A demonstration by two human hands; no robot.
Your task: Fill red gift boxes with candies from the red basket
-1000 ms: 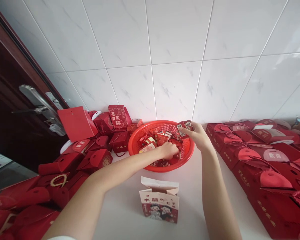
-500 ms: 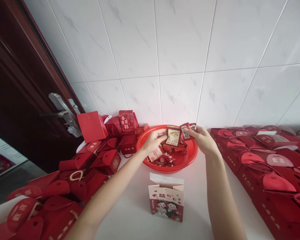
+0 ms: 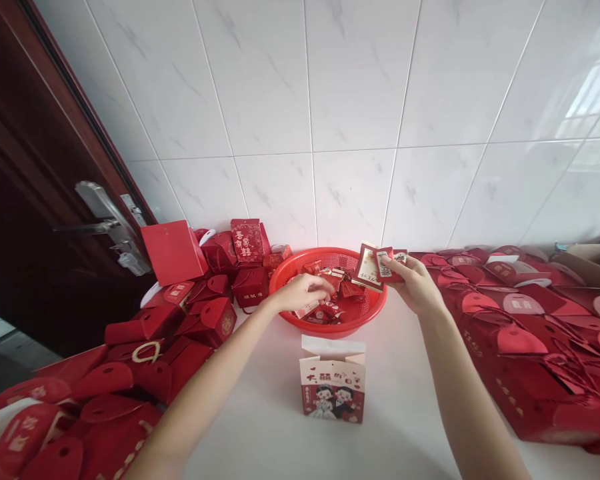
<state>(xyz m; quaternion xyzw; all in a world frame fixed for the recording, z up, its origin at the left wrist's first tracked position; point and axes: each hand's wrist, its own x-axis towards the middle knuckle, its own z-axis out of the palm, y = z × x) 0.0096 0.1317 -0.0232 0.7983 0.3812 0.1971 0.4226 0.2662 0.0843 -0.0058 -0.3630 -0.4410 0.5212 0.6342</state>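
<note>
Over the red plastic basket (image 3: 276, 287), my left hand (image 3: 305, 293) hangs with its fingers loosely bent and apart, nothing visible in it. Wrapped candies (image 3: 330, 311) lie just beneath the fingers. My right hand (image 3: 414, 280) pinches several snack packets at the basket's right rim: a brown-and-cream packet (image 3: 367, 265) and smaller red packets (image 3: 385, 260) fanned out together. In front of the basket stands a white-and-red gift box (image 3: 333, 390) with a cartoon couple on it, upright, its top flaps raised.
Red gift boxes (image 3: 207, 320) are heaped on the left of the white table (image 3: 260, 413). More red boxes (image 3: 520, 347) stand in rows on the right. A tiled wall (image 3: 353, 193) rises behind the basket. A dark door with a metal handle (image 3: 113, 227) is at left.
My left hand has let go of the brown-and-cream packet and lowered toward the candies. That packet is now with the red ones in my right hand, which has shifted slightly right.
</note>
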